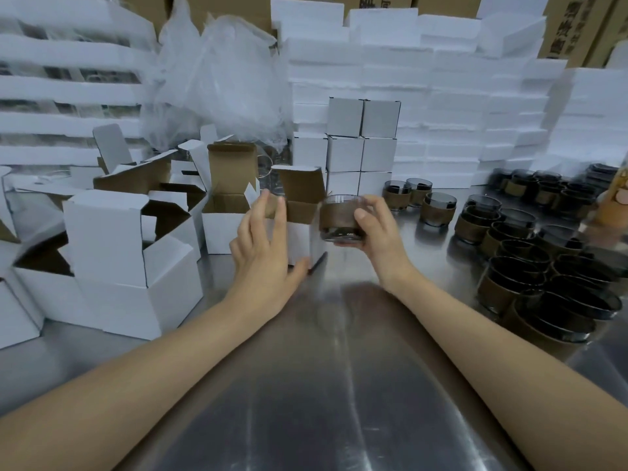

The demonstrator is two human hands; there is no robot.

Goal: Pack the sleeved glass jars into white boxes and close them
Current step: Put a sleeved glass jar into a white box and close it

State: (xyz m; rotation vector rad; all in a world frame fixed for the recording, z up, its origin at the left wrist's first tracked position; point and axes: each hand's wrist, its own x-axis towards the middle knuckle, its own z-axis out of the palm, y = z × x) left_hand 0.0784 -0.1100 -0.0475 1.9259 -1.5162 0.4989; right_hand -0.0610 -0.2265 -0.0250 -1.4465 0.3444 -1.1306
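My right hand [375,229] holds a glass jar with a brown sleeve [341,217], lifted just above the steel table beside an open white box [299,239]. My left hand [263,246] grips that box on its near left side, fingers on the rim and thumb against the front wall. The box's brown-lined lid flap [300,183] stands up behind. Several more sleeved jars [530,266] stand on the table to the right.
Several open white boxes [112,253] crowd the left. Closed white boxes [362,141] are stacked behind the jar. White foam sheets [458,107] and a clear plastic bag [217,83] rise at the back. The steel table [323,385] stretches toward me.
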